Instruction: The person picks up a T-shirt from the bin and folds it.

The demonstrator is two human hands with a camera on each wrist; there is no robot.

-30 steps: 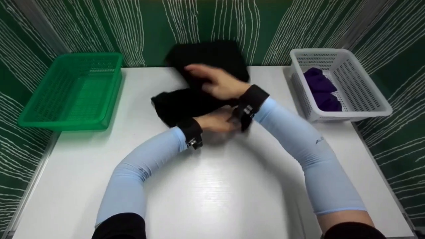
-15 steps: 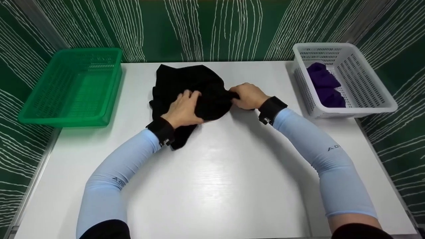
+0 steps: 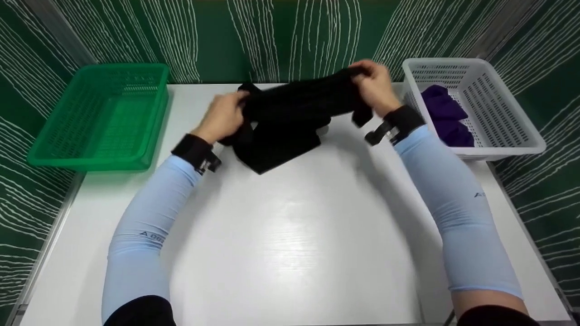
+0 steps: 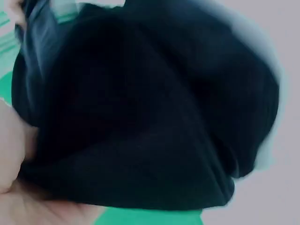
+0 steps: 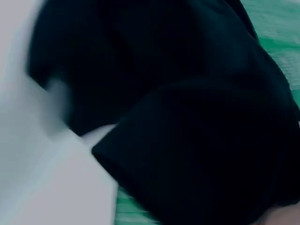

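A soft black garment (image 3: 294, 99) stretches between both hands above the far middle of the white table, its lower part hanging in folds. My left hand (image 3: 221, 117) pinches its left end between thumb and fingers. At the upper right, my right hand (image 3: 375, 86) grips the other end, with a short flap dangling below it. Up close in the left wrist view, the dark cloth (image 4: 131, 117) spreads out from the thumb and fingers. The right wrist view is mostly filled by the cloth (image 5: 197, 131), where a sleeve-like edge shows; only a sliver of that hand appears.
A green plastic basket (image 3: 152, 154) stands at the table's left back. To the right is a white basket (image 3: 498, 150) holding folded purple cloth (image 3: 444, 108). The white table (image 3: 290, 253) ends at a green wall (image 3: 312, 40) with white streaks.
Earlier the garment was turned about, then lay bunched on the table under my left hand. Now both hands have raised it and drawn apart, the right hand moving up and right.
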